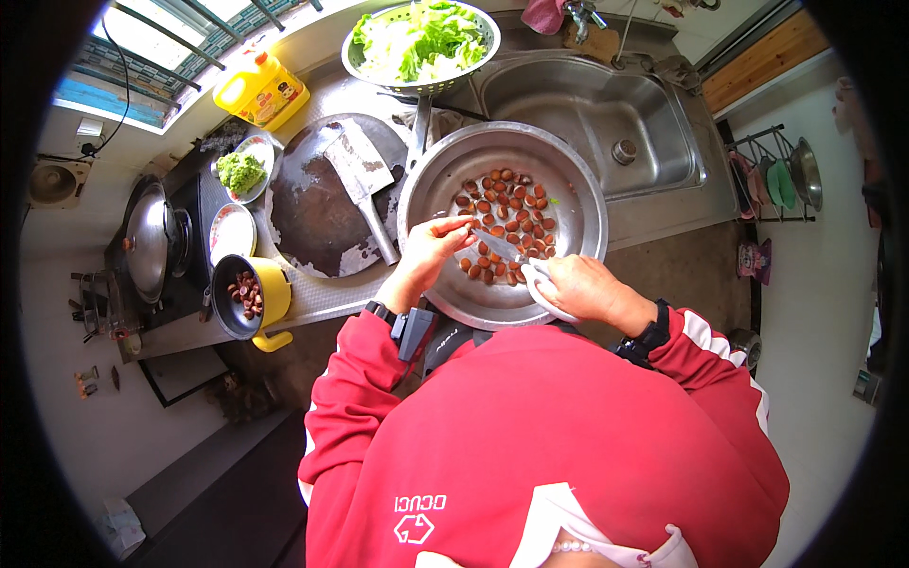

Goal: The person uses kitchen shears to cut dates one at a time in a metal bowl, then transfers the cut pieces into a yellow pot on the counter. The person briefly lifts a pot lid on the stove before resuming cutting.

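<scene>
Before me is a wide metal basin [593, 213], with many loose brown chestnuts [524, 226] spread over its bottom. Above its left half, my left hand [434, 245] pinches a small piece, seemingly a chestnut [471, 227], between thumb and fingers; the fingertips partly cover it. My right hand [586, 287] grips the white handles of kitchen scissors [503, 246] over the right side. Their metal blades point left, with the tips close to the pinched piece. Whether the tips touch it, I cannot tell.
A cleaver [362, 174] lies on a round chopping board [305, 206]. Left stand a yellow pot [275, 290] holding reddish-brown pieces, and plates [233, 233]. Behind are a yellow jug [263, 92] and a colander [419, 84] of lettuce. A steel sink [589, 99] lies back right.
</scene>
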A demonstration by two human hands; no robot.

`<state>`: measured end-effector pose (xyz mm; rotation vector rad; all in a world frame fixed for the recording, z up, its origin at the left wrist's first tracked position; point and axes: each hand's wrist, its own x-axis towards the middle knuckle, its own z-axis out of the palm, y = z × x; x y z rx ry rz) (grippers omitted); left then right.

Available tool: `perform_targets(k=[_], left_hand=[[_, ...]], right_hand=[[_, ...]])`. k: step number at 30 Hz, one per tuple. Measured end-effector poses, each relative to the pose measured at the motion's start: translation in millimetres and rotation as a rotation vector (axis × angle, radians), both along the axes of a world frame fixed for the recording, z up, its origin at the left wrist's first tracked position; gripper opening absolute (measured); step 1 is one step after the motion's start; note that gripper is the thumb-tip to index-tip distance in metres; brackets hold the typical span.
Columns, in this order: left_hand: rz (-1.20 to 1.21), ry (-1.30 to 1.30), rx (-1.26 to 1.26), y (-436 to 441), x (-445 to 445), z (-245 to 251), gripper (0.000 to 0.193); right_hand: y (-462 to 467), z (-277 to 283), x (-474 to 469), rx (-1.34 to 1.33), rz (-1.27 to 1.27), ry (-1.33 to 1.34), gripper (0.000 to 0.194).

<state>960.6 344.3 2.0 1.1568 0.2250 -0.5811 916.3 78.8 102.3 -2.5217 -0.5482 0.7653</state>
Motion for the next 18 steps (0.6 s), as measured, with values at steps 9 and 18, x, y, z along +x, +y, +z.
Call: perform_targets(k=[9, 18], left_hand=[[-0.007, 0.025, -0.003, 3, 0, -1, 0.032], [0.333, -0.18, 0.087, 71, -9, 38, 0.03]], right_hand=[[-4, 5, 5, -0.05, 0.017, 0.102, 0.036], [-10, -1, 4, -0.12, -0.212, 0.068, 0.051]])
